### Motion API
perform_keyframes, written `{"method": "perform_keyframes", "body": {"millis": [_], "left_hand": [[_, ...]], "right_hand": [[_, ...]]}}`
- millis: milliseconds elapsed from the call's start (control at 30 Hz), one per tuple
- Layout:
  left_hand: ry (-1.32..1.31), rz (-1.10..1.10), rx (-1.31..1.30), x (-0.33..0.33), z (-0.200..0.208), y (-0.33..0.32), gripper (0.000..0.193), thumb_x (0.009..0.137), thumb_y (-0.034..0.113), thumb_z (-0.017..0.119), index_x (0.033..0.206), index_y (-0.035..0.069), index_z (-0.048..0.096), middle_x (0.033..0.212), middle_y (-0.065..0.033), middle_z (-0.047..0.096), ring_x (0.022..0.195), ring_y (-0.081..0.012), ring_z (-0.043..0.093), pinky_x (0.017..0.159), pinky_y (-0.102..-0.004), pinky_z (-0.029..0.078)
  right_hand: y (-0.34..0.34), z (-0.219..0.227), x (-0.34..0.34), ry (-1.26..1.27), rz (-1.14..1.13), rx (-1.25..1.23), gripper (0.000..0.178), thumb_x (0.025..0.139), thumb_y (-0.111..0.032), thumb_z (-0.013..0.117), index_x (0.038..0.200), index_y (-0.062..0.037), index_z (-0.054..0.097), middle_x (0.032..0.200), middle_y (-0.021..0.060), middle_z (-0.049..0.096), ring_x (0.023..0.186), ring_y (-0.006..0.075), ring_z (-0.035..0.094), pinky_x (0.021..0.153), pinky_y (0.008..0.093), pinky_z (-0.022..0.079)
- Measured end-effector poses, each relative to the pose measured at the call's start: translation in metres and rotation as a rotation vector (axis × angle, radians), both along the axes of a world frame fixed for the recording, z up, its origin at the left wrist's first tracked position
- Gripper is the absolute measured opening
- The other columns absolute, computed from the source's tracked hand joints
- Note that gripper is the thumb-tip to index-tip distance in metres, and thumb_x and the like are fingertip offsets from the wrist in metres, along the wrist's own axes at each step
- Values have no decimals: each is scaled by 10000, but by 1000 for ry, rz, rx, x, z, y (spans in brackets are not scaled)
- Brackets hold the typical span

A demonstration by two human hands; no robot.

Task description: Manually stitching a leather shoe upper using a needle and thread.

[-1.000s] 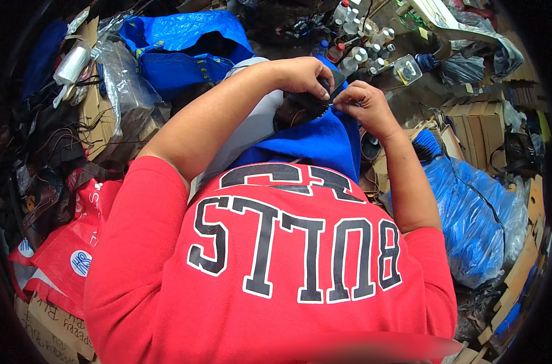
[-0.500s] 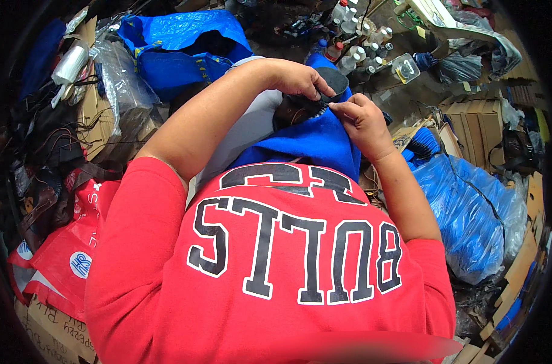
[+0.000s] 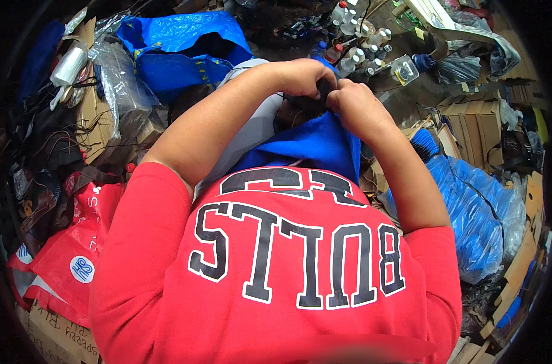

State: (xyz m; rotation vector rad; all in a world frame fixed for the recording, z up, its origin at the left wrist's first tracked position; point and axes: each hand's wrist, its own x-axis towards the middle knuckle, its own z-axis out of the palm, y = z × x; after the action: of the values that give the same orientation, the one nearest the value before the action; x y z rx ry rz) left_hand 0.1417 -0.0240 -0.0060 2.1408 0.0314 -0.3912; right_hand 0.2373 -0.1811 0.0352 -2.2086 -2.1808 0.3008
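With left hand (image 3: 305, 77) I pinch the dark piece (image 3: 302, 109); right hand (image 3: 358, 105) curls beside it, its hold I cannot tell. Steady left support seems best.

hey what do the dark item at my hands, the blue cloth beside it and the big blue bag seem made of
The dark item: possibly leather or rubber, too shadowed and hidden to tell. The blue cloth: likely textile, matte, lying in soft folds. The blue bag: probably plastic, glossy, with crinkles and bright highlights.
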Motion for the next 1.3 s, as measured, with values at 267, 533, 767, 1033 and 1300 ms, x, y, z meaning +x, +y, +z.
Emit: {"method": "perform_keyframes", "body": {"millis": [267, 533, 767, 1033, 1300], "left_hand": [[-533, 497, 405, -50, -4, -24, 529, 688, 177, 736, 1158, 102, 507, 1049, -162, 570, 998, -350, 561, 779, -399, 475], [11, 524, 406, -120, 15, 32, 215, 872, 215, 578, 847, 4, 617, 758, -112, 588, 706, -224, 563, 681, -326, 443], [-396, 743, -1288, -68, 10, 4, 379, 964, 340, 395, 741, 67, 536, 1018, -146, 599, 944, -234, 570, 896, -369, 422], [-204, 1146, -1517, -73, -18, 33, 452, 939, 328, 464, 546, 162, 312, 476, 28, 249, 443, -121, 257, 591, -300, 348], [-279, 1117, -293, -109, -16, 94, 355, 938, 361, 455, 878, 60, 633, 912, -65, 660, 753, -118, 594, 682, -280, 487]], "right_hand": [[-27, -34, 33, 1095, -523, -145, 174, 860, -182, 616, 928, -30, 665, 869, -6, 603, 770, 70, 532, 701, 240, 448], [-45, -62, 32, 680, -300, 258, 217, 765, -205, 705, 829, -34, 588, 740, 41, 512, 704, 134, 483, 668, 273, 422], [-24, -82, 35, 2021, -973, 688, 376, 948, -348, 456, 794, -40, 605, 822, 111, 624, 809, 228, 604, 791, 372, 467], [-75, -81, 38, 2324, -811, 425, 450, 958, -336, 428, 563, -138, 341, 481, -23, 252, 433, 108, 232, 635, 314, 368], [-158, -96, 104, 1066, -913, -97, 332, 863, -169, 598, 1158, -19, 571, 1095, 113, 603, 963, 185, 594, 865, 288, 451]]}}
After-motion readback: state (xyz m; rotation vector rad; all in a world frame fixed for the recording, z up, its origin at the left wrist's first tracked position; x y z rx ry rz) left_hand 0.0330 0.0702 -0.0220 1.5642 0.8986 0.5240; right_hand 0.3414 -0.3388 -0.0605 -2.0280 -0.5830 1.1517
